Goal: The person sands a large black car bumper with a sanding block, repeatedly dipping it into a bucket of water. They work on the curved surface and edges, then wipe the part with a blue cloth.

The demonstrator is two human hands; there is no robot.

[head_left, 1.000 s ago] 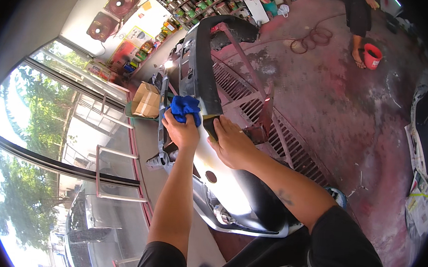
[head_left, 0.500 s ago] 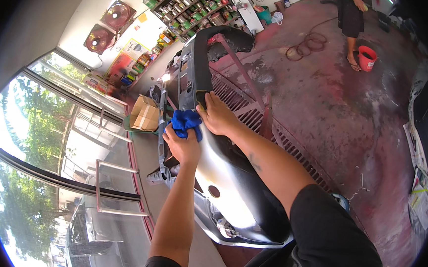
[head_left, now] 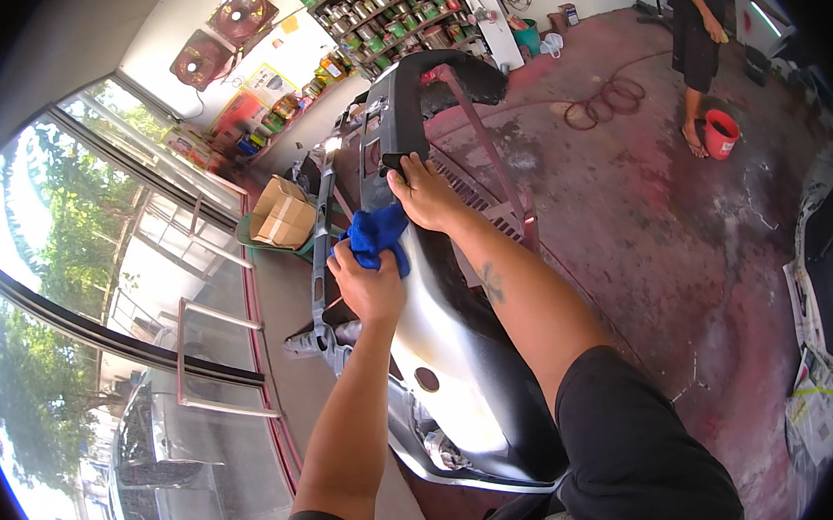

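A long car bumper point(head_left: 448, 359), white to silver with black parts, stretches away from me. Bunched in my left hand point(head_left: 369, 281) is a blue cloth point(head_left: 377, 233), held against the bumper's left side. Just beyond it, my right hand point(head_left: 427, 195) presses on the upper surface of the bumper. A small dark flat pad point(head_left: 397, 161) sticks out from under its fingers; most of it is hidden, and its exact kind does not show. A round hole point(head_left: 425, 379) opens in the nearer part of the bumper.
A reddish metal stand point(head_left: 483, 134) stands under the bumper. To the left are a cardboard box point(head_left: 283, 214) and glass windows. Shelves of cans point(head_left: 395, 17) line the back. A barefoot person point(head_left: 696, 57) stands by a red bucket point(head_left: 720, 136); a hose point(head_left: 606, 104) lies coiled nearby.
My right hand has slid a little farther along the bumper with the dark pad. The cloth in my left hand stays close beside it. The whole view has shifted slightly.
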